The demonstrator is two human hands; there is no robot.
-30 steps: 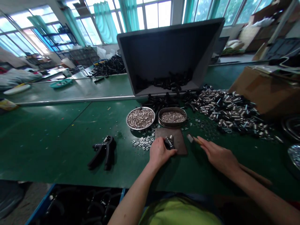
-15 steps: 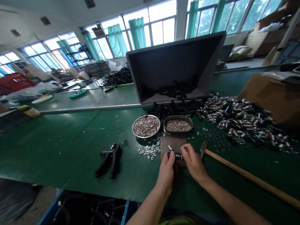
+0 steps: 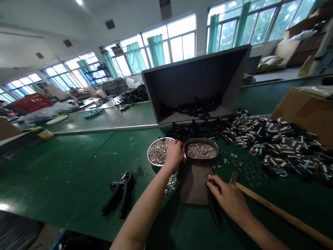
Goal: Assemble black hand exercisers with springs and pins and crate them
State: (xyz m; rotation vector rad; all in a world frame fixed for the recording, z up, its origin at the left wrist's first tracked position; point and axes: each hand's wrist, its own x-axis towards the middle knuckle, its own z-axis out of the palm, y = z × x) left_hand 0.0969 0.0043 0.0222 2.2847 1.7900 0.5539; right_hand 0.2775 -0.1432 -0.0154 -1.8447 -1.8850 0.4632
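My left hand (image 3: 174, 153) is over the right rim of a round dish of small metal pins (image 3: 157, 151), beside an oval tin of tiny metal parts (image 3: 202, 150). Its fingers are curled, and whatever they may hold is hidden. My right hand (image 3: 230, 198) grips a black curved handle (image 3: 214, 207) by its upper end, at the right edge of a flat brown plate (image 3: 194, 187). The handle's lower end points toward me. Loose nuts (image 3: 171, 184) lie left of the plate. To the left rests a black spring clamp (image 3: 121, 194).
A hammer (image 3: 270, 205) lies right of my right hand. Behind the dishes are black handles (image 3: 186, 131) and a tipped grey bin (image 3: 195, 81). Springs and black parts are heaped (image 3: 281, 142) at right, before a cardboard box (image 3: 304, 107).
Both hands were together over the plate, working on a black part with a metal piece. My left hand has moved forward to the dish; my right hand has shifted right and down with a black handle.
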